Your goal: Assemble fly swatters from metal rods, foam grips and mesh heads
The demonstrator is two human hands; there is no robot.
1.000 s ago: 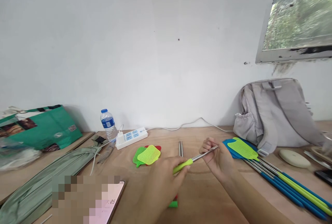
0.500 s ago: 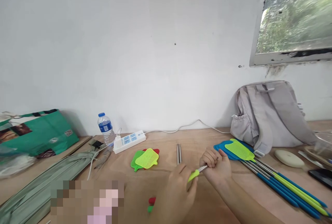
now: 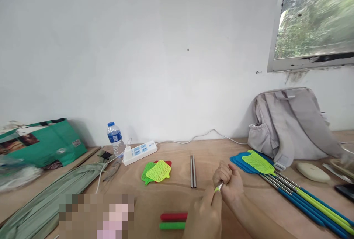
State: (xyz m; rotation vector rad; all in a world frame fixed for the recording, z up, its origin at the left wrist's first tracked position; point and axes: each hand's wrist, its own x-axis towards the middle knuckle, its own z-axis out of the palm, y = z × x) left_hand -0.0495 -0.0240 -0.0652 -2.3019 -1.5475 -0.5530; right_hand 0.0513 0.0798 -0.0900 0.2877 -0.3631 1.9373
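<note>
My right hand is closed in a fist around a thin metal rod; most of the rod is hidden inside the fingers. My left hand grips a yellow-green handle fitted at the rod's lower end, and its fingers cover nearly all of it. Two bare metal rods lie side by side just beyond my left hand. Beside that hand are a red handle and a green handle, their right ends hidden behind it. Loose fly swatter heads in green, yellow-green and red overlap farther left.
Fly swatters with blue and yellow-green heads lie to the right. Behind them stands a grey backpack near a pale oval case. A power strip, water bottle, green bag and grey-green fabric are left.
My left hand has moved right and closer to my right fist, with the yellow-green handle now mostly covered. More of the red and green handles and the two rods shows.
</note>
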